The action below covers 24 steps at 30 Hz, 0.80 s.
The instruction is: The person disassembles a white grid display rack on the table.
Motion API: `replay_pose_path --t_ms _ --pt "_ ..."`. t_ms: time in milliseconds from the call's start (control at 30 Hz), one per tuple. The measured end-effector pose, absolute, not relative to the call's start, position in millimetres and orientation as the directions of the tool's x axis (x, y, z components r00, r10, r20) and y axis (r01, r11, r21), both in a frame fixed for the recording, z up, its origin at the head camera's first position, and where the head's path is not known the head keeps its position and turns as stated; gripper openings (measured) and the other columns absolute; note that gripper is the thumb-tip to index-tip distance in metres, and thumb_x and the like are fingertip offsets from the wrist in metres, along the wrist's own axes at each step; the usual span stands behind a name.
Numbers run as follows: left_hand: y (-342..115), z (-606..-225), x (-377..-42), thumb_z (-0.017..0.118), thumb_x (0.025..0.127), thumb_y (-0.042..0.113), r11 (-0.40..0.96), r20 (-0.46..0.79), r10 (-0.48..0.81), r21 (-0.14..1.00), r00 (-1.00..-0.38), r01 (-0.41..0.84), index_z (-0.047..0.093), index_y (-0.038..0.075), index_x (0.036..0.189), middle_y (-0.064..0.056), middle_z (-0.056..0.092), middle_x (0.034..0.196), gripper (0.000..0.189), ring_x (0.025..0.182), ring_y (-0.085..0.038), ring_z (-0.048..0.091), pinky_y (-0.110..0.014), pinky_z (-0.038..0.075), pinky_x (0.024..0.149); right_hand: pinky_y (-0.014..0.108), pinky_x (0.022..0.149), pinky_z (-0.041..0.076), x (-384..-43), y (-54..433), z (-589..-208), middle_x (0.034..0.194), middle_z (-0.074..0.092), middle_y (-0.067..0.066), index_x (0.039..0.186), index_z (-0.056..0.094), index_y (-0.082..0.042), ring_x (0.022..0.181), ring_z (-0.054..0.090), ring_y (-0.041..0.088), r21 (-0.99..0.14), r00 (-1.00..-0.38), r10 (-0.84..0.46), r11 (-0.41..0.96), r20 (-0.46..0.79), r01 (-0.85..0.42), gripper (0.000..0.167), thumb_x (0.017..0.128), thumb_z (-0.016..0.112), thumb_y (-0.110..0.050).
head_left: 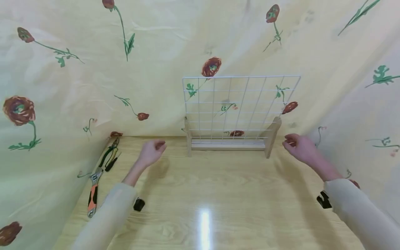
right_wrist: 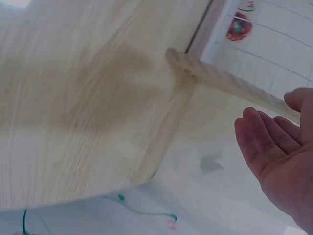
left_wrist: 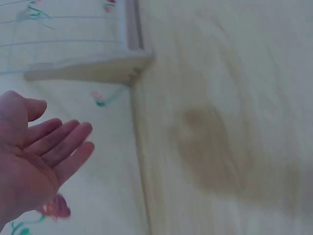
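Note:
A white wire grid rack [head_left: 229, 104] with wooden side pieces stands at the back of the wooden table, against the flowered cloth. To its left my left hand [head_left: 152, 152] hovers over the table, apart from the rack, fingers loosely bent and holding nothing. On the other side my right hand [head_left: 298, 146] is raised near the right wooden side piece [head_left: 272, 137], also without anything in it. The left wrist view shows the left palm [left_wrist: 29, 166] with relaxed fingers. In the right wrist view the right hand [right_wrist: 283, 152] overlaps the end of the wooden side piece [right_wrist: 230, 81].
Along the table's left edge lie an adjustable wrench [head_left: 93, 194] with orange-and-black grip, pliers [head_left: 109, 152] with dark and yellow handles, and a small black-handled tool [head_left: 111, 164]. Flowered cloth [head_left: 62, 86] hangs at the back and both sides of the table [head_left: 231, 187].

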State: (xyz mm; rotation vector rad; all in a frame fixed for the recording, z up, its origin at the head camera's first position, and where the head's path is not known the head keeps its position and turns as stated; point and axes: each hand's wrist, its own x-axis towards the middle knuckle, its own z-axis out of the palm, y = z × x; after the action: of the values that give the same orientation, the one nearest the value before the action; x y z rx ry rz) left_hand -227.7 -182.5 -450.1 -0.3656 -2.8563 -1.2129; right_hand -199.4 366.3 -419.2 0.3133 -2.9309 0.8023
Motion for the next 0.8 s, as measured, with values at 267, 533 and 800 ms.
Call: replay_pose_path --t_ms 267,533,800 --pt "-117.4 -427.2 -274.6 0.061 0.098 0.004 0.445 0.104 0.185 0.878 -0.977 0.178 0.045 -0.006 0.142 -0.025 0.055 0.135 0.048 0.121 -0.041 0.055 -0.046 0.053 0.099 0.008 0.063 0.053 -230.8 359.9 -408.3 0.135 0.045 0.041 0.142 0.036 0.016 0.108 0.057 0.054 -0.713 -0.985 -0.07 0.682 0.158 -0.162 0.049 0.101 0.05 -0.007" --pt "-107.9 -420.6 -297.6 0.058 0.095 -0.004 0.406 0.05 0.217 0.904 -0.975 0.137 0.04 -0.004 0.147 -0.029 0.047 0.142 0.055 0.128 -0.043 0.05 -0.045 0.046 0.108 0.013 0.07 0.056 -258.4 345.7 -397.0 0.14 0.036 0.044 0.147 0.027 0.016 0.119 0.048 0.059 -0.811 -0.984 -0.166 0.566 0.064 -0.148 0.051 0.101 0.045 0.003" --pt "-99.1 -418.4 -305.4 0.053 0.095 -0.009 0.37 0.067 0.263 0.914 -0.962 0.165 0.044 -0.009 0.142 -0.032 0.048 0.14 0.048 0.126 -0.046 0.051 -0.045 0.053 0.1 0.013 0.068 0.056 -259.5 349.5 -399.8 0.136 0.038 0.045 0.145 0.031 0.015 0.117 0.049 0.058 -0.823 -0.992 -0.111 0.557 0.06 -0.112 0.047 0.1 0.041 0.009"
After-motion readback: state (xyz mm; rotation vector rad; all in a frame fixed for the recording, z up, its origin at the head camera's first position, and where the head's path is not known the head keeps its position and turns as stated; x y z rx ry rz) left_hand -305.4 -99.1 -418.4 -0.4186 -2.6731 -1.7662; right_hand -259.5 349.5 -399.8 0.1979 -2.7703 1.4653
